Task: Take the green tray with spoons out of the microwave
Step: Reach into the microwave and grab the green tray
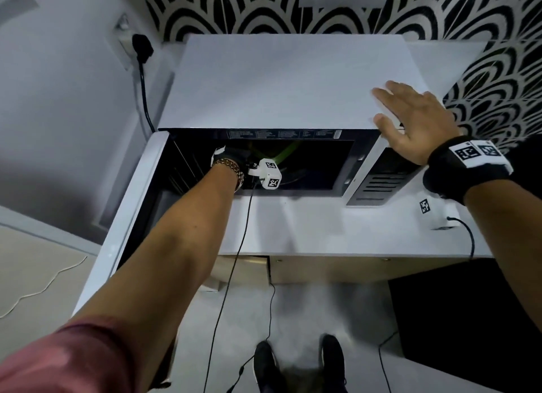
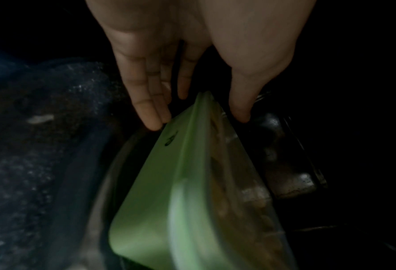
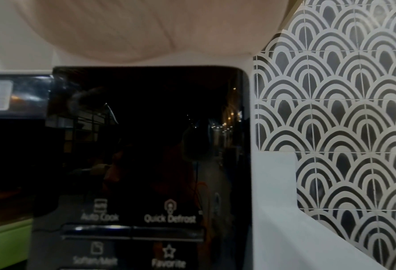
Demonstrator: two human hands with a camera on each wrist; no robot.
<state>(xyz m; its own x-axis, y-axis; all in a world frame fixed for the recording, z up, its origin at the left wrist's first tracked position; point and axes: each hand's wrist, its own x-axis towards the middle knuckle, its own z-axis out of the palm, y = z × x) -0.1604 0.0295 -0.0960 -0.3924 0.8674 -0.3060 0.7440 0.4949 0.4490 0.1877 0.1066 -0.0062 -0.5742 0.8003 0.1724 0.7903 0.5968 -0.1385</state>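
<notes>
A wall (image 1: 337, 14) with black and white arch shapes stands behind a white counter (image 1: 322, 231). A white microwave (image 1: 281, 81) sits on the counter with its door (image 1: 129, 216) swung open to the left. The right hand (image 1: 410, 122) lies flat on top of the microwave, fingers spread out. The left hand (image 2: 176, 60) is deep inside the dark microwave. Its straight fingers (image 2: 150, 109) and thumb (image 2: 241, 102) sit on either side of a corner of the green tray (image 2: 169, 191); whether they squeeze it is hard to tell. The tray is inside the microwave, and its spoons are too dark and blurry to make out.
</notes>
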